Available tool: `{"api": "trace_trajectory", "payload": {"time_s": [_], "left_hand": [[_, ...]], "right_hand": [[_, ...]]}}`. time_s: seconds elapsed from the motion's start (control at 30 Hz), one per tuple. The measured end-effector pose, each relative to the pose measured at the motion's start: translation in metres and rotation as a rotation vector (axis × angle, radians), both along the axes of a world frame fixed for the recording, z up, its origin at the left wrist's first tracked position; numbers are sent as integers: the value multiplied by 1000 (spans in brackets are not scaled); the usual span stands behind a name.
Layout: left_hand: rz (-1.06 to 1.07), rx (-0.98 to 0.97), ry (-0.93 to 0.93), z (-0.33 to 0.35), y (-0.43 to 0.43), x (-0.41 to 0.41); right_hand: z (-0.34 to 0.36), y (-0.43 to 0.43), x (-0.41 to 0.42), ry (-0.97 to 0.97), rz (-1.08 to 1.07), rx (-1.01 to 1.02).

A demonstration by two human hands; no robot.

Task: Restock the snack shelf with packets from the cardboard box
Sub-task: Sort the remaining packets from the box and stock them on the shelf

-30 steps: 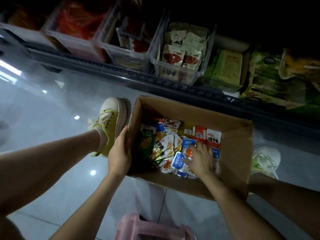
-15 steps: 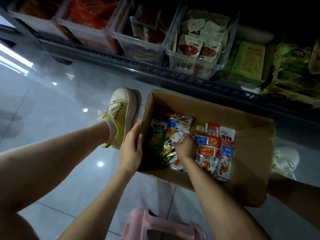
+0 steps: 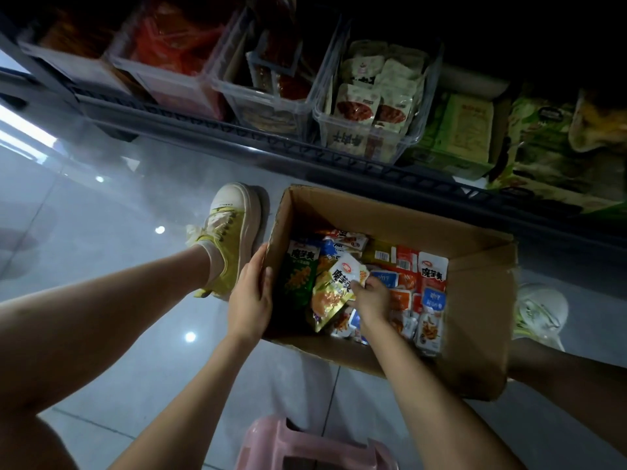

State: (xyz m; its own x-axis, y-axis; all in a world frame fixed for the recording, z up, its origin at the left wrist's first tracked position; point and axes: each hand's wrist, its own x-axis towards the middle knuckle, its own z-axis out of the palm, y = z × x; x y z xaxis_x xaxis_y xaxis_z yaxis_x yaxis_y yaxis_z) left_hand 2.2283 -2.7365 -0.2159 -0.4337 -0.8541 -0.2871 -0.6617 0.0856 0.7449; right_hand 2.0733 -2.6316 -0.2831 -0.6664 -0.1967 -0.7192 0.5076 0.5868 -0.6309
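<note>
Now | right hand (image 3: pixel 369 296) has moved across the cardboard box (image 3: pixel 390 218) and pinches a yellow packet (image 3: pixel 334 290), lifted off the pile | left hand (image 3: pixel 251 296) grips the box's left wall | packet looks ready for the snack shelf (image 3: pixel 305 154)

On tiled floor (image 3: pixel 101 215): cardboard box (image 3: pixel 475 300), pink stool (image 3: pixel 305 446), yellow shoe (image 3: pixel 230 232).

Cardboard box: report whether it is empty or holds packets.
Holds packets. The open cardboard box has packets covering its floor, well below the rim; the right hand pinches a yellow packet.
</note>
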Motion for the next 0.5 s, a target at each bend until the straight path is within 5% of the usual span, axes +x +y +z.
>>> {"api": "trace_trajectory", "payload": {"time_s": [0.13,0.23,0.33,0.4,0.5], "left_hand": [[-24,-17,-32,3,-4,0],[0,-191,-160,17,-6,-7],[-96,-321,-94,48,4,-27],[-234,-211,5,69,13,-41],[-325,211,97,89,23,-52]], "right_hand": [[23,24,-24,103,41,-43],[54,37,-45,51,23,-187],[88,45,-60,6,111,-314],[108,46,-62,2,194,-360],[129,42,-58,-21,269,-405]]}}
